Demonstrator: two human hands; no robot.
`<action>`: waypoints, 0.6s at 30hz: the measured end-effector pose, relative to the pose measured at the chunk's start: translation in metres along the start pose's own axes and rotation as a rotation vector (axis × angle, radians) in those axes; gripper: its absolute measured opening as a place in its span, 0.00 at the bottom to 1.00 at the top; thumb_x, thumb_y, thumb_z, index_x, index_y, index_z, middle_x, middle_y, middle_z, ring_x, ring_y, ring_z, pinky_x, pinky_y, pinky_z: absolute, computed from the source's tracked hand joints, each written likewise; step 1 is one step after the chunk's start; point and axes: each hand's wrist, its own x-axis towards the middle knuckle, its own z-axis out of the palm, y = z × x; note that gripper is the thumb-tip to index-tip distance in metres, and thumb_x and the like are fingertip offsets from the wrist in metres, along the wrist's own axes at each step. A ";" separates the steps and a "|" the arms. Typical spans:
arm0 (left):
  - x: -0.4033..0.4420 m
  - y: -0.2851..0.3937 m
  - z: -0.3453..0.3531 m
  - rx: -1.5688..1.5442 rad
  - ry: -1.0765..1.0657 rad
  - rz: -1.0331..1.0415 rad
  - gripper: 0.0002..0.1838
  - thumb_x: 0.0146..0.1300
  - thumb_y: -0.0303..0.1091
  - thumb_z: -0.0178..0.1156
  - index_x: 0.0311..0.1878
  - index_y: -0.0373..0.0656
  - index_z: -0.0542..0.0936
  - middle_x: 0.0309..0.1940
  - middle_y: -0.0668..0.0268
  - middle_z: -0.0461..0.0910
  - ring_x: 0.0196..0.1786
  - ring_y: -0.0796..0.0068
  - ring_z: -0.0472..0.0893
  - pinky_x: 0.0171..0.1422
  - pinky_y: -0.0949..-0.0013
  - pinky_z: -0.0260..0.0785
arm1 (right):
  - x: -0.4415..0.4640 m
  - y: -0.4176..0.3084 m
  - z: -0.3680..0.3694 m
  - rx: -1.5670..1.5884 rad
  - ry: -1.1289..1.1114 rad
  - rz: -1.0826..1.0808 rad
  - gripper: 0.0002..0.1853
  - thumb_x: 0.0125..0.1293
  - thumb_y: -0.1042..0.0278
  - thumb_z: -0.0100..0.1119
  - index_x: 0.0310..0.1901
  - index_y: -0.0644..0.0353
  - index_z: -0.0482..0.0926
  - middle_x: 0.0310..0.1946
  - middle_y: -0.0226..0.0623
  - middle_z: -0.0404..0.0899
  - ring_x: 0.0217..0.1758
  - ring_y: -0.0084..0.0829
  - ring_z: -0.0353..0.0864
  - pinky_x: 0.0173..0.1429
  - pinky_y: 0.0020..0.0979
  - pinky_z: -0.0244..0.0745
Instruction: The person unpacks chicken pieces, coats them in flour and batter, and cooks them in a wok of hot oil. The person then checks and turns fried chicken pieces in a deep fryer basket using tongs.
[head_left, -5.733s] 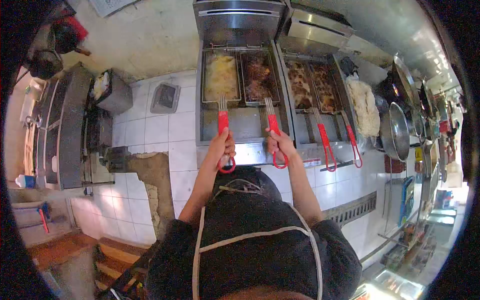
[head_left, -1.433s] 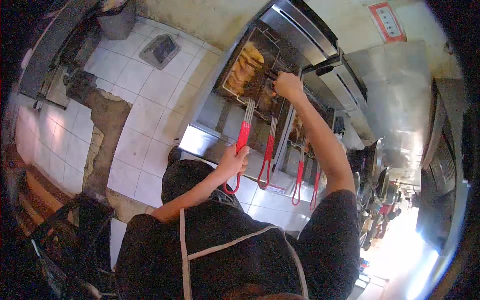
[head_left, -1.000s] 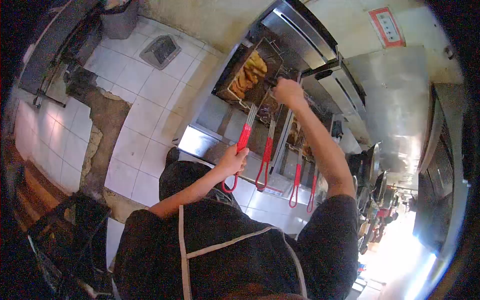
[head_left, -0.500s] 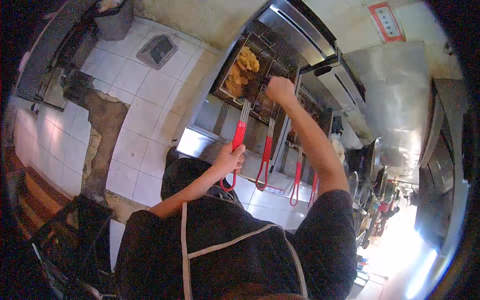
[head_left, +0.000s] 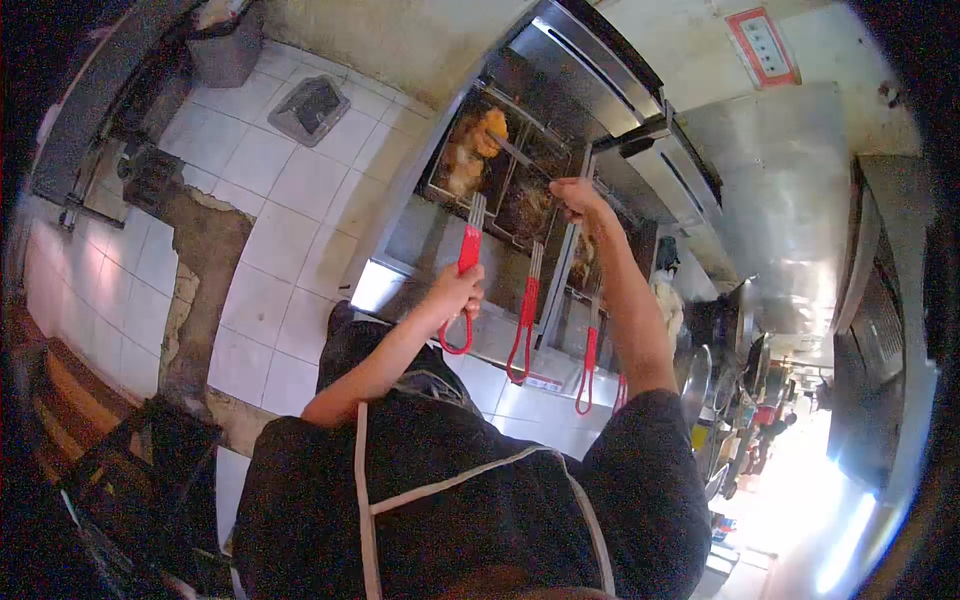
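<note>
My left hand [head_left: 455, 295] is wrapped around the red handle [head_left: 468, 248] of the left fryer basket [head_left: 432, 190]. Golden fried pieces [head_left: 490, 130] lie in that basket, which sits in the deep fryer [head_left: 410, 230]. Closed on the end of a slim metal utensil [head_left: 520, 155], my right hand [head_left: 580, 198] hovers over the neighbouring basket. The utensil's far end reaches the fried pieces; its exact kind I cannot make out. A second red basket handle [head_left: 525, 310] hangs out to the right of my left hand.
More red handles [head_left: 588, 370] stick out from the fryer bay on the right. White floor tiles [head_left: 262, 260] with a broken patch [head_left: 205, 260] lie to the left, along with a floor drain [head_left: 310, 108]. Pans [head_left: 697, 385] and other kitchenware stand at the right.
My right hand has drawn back from the left basket, down and to the right, and the utensil now shows clearly. The left basket's handle sits slightly higher and further left in view.
</note>
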 end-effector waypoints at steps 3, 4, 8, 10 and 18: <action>0.000 -0.003 -0.006 0.026 -0.017 0.026 0.13 0.65 0.44 0.49 0.34 0.44 0.66 0.15 0.72 0.61 0.14 0.77 0.63 0.18 0.68 0.60 | 0.005 0.025 0.010 0.149 -0.107 0.048 0.14 0.61 0.58 0.55 0.42 0.61 0.75 0.25 0.30 0.73 0.15 0.24 0.62 0.20 0.29 0.60; -0.003 -0.005 -0.007 -0.026 -0.009 -0.016 0.13 0.65 0.45 0.49 0.35 0.44 0.67 0.15 0.72 0.62 0.14 0.77 0.63 0.19 0.69 0.61 | 0.015 0.048 0.027 0.390 -0.041 0.020 0.10 0.58 0.60 0.54 0.34 0.58 0.77 0.19 0.28 0.70 0.12 0.22 0.59 0.16 0.28 0.56; -0.013 -0.009 -0.012 -0.064 0.046 -0.102 0.15 0.65 0.47 0.48 0.37 0.43 0.68 0.15 0.72 0.63 0.14 0.77 0.64 0.20 0.69 0.63 | 0.003 0.056 0.030 0.316 -0.003 -0.051 0.14 0.58 0.58 0.55 0.40 0.59 0.77 0.17 0.31 0.71 0.16 0.23 0.65 0.20 0.29 0.61; -0.011 -0.006 -0.016 -0.048 0.024 -0.096 0.16 0.65 0.47 0.48 0.36 0.43 0.68 0.15 0.72 0.63 0.14 0.77 0.64 0.20 0.68 0.63 | -0.004 0.051 0.028 0.155 -0.022 -0.070 0.19 0.59 0.56 0.55 0.47 0.61 0.76 0.19 0.34 0.73 0.19 0.25 0.70 0.24 0.30 0.66; -0.046 -0.002 0.010 0.183 0.019 0.084 0.14 0.66 0.44 0.48 0.30 0.44 0.66 0.14 0.75 0.59 0.12 0.80 0.60 0.17 0.70 0.60 | -0.036 0.010 0.047 -0.449 0.409 -0.188 0.19 0.57 0.52 0.53 0.43 0.56 0.78 0.34 0.49 0.79 0.42 0.47 0.77 0.46 0.41 0.71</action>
